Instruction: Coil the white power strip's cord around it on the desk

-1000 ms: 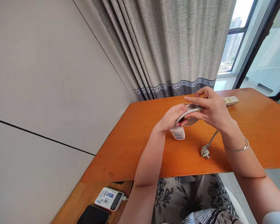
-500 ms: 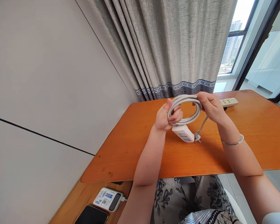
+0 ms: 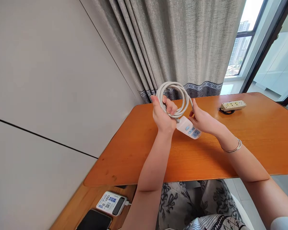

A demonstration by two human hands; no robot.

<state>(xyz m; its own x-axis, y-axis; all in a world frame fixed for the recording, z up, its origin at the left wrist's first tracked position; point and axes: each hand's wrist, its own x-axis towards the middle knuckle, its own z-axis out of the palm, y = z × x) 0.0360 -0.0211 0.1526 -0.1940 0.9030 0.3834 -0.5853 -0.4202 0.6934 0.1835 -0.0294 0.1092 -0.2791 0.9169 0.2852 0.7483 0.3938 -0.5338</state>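
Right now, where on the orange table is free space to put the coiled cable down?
Bare table lies right of the right hand, nearer than the beige power strip. Bare wood also lies left of the left hand. Between the hands, the white power strip crowds it.

No words, brand names or numbers can be read anywhere in the head view. The small white device (image 3: 111, 203) on the lower shelf at the bottom left carries a label with blue blocks and dark square codes, but the print is too small to make out. The white power strip (image 3: 189, 127) held above the orange surface (image 3: 254, 143) shows blue socket faces, with any marking on them too small to read.
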